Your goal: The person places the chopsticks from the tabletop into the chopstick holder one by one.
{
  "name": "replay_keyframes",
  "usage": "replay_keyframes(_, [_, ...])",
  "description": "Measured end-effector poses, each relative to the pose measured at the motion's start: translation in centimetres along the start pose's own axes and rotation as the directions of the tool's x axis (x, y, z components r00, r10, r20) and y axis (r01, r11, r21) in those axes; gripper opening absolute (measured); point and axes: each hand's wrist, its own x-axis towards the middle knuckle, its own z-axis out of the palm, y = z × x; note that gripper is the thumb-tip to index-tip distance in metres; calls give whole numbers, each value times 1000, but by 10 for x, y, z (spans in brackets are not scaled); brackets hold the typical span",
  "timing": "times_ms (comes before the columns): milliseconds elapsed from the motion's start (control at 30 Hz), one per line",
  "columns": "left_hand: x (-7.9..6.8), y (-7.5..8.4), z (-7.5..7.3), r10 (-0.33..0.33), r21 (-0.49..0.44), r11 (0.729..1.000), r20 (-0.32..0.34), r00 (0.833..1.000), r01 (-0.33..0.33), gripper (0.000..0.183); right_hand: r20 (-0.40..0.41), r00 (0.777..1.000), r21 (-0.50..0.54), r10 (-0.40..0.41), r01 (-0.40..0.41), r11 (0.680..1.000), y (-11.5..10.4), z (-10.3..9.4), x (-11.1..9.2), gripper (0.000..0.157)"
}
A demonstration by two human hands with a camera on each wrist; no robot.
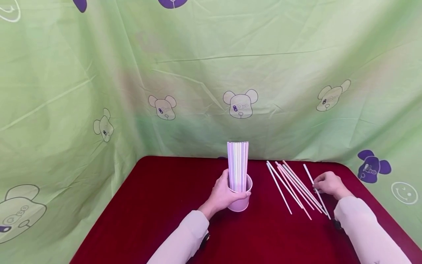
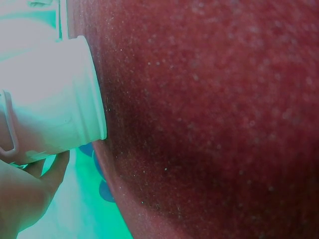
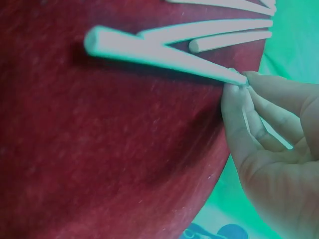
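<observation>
A pale pink cup [image 1: 238,206] stands on the red cloth with a dense bundle of pastel straws [image 1: 237,165] upright in it. My left hand [image 1: 221,191] grips the cup from its left side, thumb across the near side; the far fingers are hidden in the head view. In the left wrist view the lower part of the cup [image 2: 50,94] shows above part of that hand [image 2: 30,189]. On the right, my right hand [image 1: 330,183] pinches a light straw [image 3: 164,57] between thumb and fingertips. The straw's near end slants toward the table.
Several loose straws [image 1: 294,185] lie fanned on the red tablecloth [image 1: 165,220] between the cup and my right hand. Behind the table hangs a green curtain [image 1: 197,135] printed with mouse-like heads; it also closes off both sides.
</observation>
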Motion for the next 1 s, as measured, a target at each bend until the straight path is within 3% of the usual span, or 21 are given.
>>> replay_keyframes(300, [-1,1,0,-18,-5,1000,2,1000,18,94,-107,994,131,25,-11,991,0,-13,-8,29])
replay_keyframes(700, [0,1,-2,-10,-26,1000,4,1000,10,94,-274,957,212,-93,155,965,-57,-17,-7,35])
replay_keyframes(900, [0,1,-1,-8,-30,1000,8,1000,9,95,-269,953,365,-138,233,901,-91,-11,-6,36])
replay_keyframes(1000, [0,1,-1,-10,-34,999,10,1000,11,95,-274,951,446,-143,257,857,-110,-8,-6,27])
